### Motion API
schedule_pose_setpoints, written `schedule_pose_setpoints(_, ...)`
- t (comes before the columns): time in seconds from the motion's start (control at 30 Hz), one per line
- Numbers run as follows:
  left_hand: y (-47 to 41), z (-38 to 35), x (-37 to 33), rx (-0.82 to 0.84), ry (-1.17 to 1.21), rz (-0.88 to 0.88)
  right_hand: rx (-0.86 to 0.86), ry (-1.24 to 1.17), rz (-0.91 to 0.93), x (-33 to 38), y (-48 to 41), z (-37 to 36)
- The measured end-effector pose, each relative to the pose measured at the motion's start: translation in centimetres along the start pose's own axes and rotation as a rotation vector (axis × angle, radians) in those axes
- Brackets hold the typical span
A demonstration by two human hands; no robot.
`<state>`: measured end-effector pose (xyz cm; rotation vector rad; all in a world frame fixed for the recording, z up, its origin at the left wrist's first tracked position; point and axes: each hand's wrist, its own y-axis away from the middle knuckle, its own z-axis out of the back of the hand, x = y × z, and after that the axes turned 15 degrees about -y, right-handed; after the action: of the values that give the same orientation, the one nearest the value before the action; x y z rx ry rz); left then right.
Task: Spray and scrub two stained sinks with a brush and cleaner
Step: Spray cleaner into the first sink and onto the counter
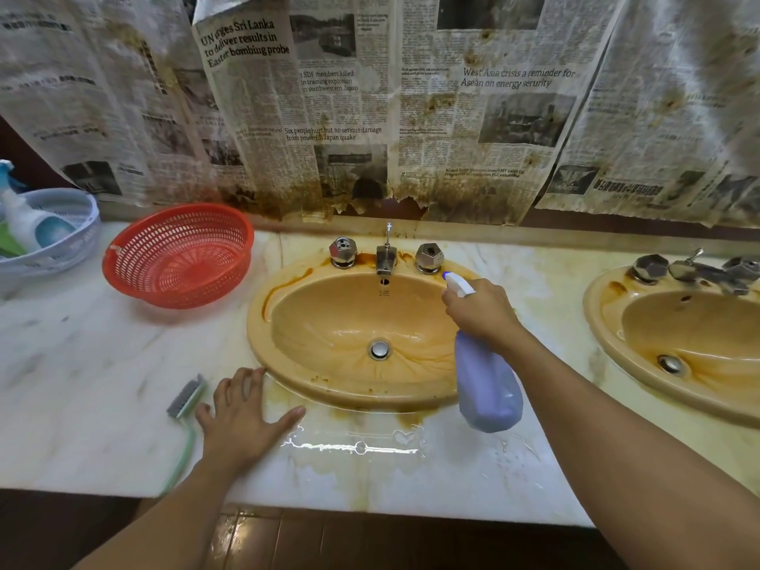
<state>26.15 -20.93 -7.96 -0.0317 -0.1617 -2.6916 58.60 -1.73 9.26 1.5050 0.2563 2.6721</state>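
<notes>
lilac spray bottle (487,388) gripped in right hand (483,310), fingers (454,301) curled round neck and trigger, nozzle aimed over the near sink (288,376), seemingly to wet its stains. left hand (242,417) flat on the desk (82,384), fingers spread, probably bracing, just beside the brush (187,399). second sink (596,322) well apart, rightward.

I am reading diffuse, warm, moderately bright light. Glare is streaking across the wet patch (357,446) on the bench (82,384), and a soft sheen is showing inside the sink (349,322). A faint shadow is lying under the red basket (177,257). Wide-angle distortion is bowing the newspaper (678,117) at the corners, where its print is softening. The spray bottle (487,388) is rendering slightly soft. The floor (370,540) is sitting dim.
</notes>
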Motion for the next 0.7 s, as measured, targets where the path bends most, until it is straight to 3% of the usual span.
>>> schedule_pose_setpoints(0.37, 0.0, -1.2, 1.1, -0.107, -0.027, -0.040, 0.007, -0.108, 0.017, 1.6, 0.7, -3.3)
schedule_pose_setpoints(0.7, -0.4, -1.2, 1.3, -0.025, -0.013, -0.050, -0.028, -0.076, 0.005, 3.4, 0.3, -5.6)
